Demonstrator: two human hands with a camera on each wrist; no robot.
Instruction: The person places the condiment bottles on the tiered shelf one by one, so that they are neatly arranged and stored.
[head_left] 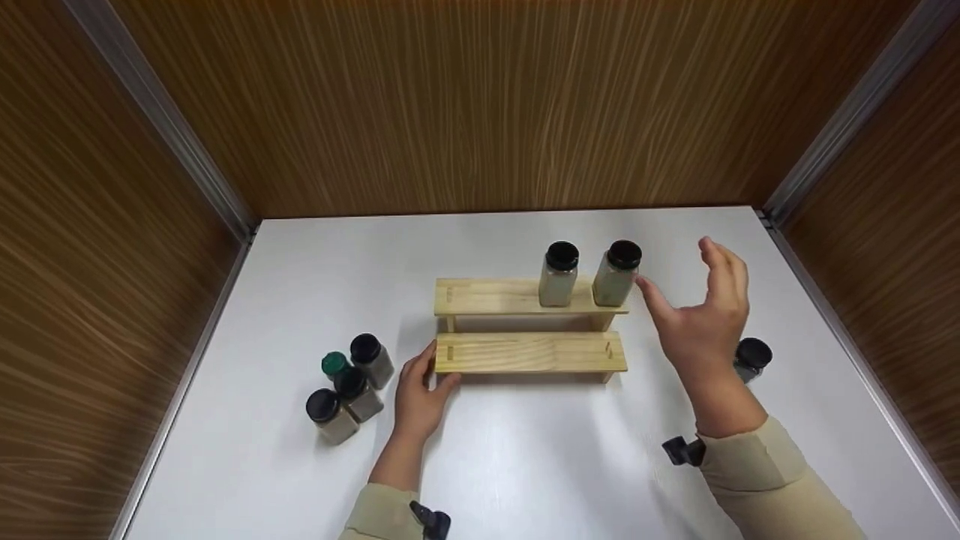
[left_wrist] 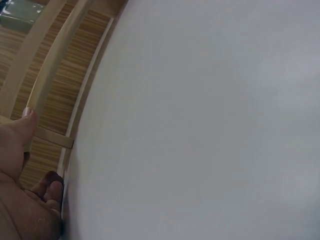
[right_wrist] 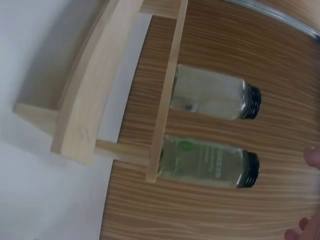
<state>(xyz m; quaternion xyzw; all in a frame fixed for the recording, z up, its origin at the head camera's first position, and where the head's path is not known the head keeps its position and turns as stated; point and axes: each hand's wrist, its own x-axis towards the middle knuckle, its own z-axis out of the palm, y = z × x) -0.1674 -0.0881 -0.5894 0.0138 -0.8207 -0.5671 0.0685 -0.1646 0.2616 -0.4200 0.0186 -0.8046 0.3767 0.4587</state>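
A two-step wooden rack (head_left: 525, 352) stands mid-table. On the right end of its upper step stand two glass jars with black lids, one (head_left: 559, 274) left of the other (head_left: 616, 274). My right hand (head_left: 701, 315) hovers open just right of the outer jar, fingers spread, thumb close to it but holding nothing. In the right wrist view both jars (right_wrist: 210, 98) (right_wrist: 205, 162) show on the rack (right_wrist: 90, 105), with fingertips (right_wrist: 312, 157) at the frame edge. My left hand (head_left: 420, 390) rests on the table against the lower step's left end, its thumb (left_wrist: 20, 135) touching the wood (left_wrist: 47, 65).
Several more jars cluster at the left: one green-lidded (head_left: 334, 365) and three black-lidded (head_left: 371, 360) (head_left: 356, 391) (head_left: 330, 415). Another black-lidded jar (head_left: 750, 358) stands behind my right wrist. The white table (head_left: 525, 457) is walled by wood panels on three sides.
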